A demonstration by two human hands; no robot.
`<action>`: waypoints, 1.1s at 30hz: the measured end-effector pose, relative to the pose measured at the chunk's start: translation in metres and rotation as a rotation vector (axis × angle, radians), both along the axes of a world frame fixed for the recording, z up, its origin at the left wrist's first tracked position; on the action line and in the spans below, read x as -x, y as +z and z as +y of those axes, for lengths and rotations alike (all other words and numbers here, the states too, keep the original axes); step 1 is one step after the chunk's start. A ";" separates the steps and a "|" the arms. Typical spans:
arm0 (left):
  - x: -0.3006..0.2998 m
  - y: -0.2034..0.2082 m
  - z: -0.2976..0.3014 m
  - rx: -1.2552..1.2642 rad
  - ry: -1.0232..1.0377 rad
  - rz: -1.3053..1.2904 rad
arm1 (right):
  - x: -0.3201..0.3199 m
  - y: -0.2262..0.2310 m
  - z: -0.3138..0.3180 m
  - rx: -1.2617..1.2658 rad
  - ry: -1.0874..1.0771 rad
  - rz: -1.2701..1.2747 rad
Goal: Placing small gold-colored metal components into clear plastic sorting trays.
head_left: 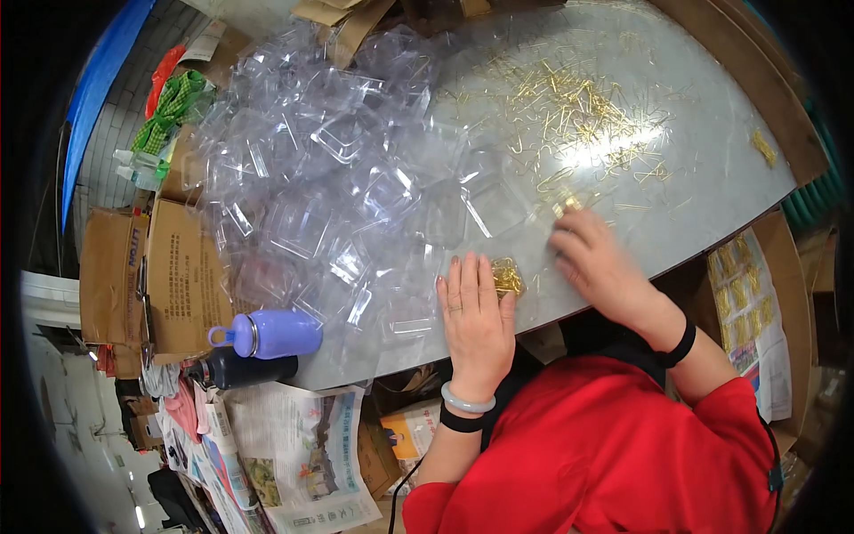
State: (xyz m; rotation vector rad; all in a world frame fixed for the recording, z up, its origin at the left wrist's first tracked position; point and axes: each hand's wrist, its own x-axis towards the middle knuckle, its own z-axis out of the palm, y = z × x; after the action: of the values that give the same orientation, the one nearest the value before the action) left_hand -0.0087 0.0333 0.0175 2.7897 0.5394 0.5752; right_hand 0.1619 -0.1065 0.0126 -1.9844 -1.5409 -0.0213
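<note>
My left hand [479, 331] lies flat at the table's near edge, its fingers stretched out over clear plastic. Beside its index finger and thumb sits a small clear plastic box [520, 291] with gold wire hooks [507, 274] bunched inside. To the right, my right hand [607, 267] is over the table, smeared by motion. Its fingers are bent and its thumb stands lower down. A blurred gold clump [567, 205] shows right at its fingertips; whether the fingers grip it is unclear. Farther back, a loose pile of gold hooks [569, 111] spreads over the grey tabletop [703, 173].
A heap of clear plastic boxes [338, 178] covers the table's left side. A purple bottle [286, 334] and a black bottle [249, 368] are at the near left. Cardboard boxes [187, 276] stand left. Lower right, a carton holds filled clear packs [740, 294]. Newspaper [302, 454] hangs below the table.
</note>
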 end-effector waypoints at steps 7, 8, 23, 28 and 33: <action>-0.008 0.002 -0.002 0.077 0.005 -0.077 | 0.009 0.012 0.001 -0.038 0.066 -0.067; -0.009 0.004 -0.004 0.100 -0.006 -0.098 | 0.000 0.011 -0.005 -0.040 0.020 -0.038; -0.006 0.002 -0.033 0.090 -0.199 -0.154 | -0.021 0.011 -0.027 -0.075 -0.103 -0.122; -0.026 0.008 -0.042 0.099 -0.168 -0.108 | -0.021 0.008 -0.033 -0.089 0.032 -0.063; -0.028 0.002 -0.040 0.100 -0.152 -0.105 | -0.011 0.021 -0.036 -0.100 -0.147 -0.153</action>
State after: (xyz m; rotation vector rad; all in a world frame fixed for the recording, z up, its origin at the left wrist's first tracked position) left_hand 0.0193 -0.0062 0.0198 2.6594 0.3218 0.6392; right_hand 0.1729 -0.1422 0.0334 -2.0513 -1.4538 -0.3108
